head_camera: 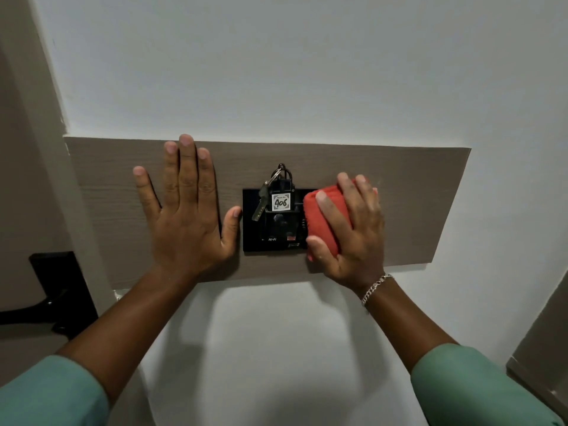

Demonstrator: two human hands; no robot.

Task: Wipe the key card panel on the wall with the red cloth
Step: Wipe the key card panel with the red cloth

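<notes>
Right hand [353, 229] presses red cloth [325, 219] on panel [252, 238]; key tag [281, 202] beside.

White painted wall [307, 72], matt, evenly lit, soft shadow low at centre. Grey-brown woodgrain board [415, 210] fixed flat across wall, long edges horizontal, left end abutting beige door frame [46, 133]. Black door handle plate [66, 290] with lever at far left, below board level. Beige panel edge [544, 348] at lower right corner.
</notes>
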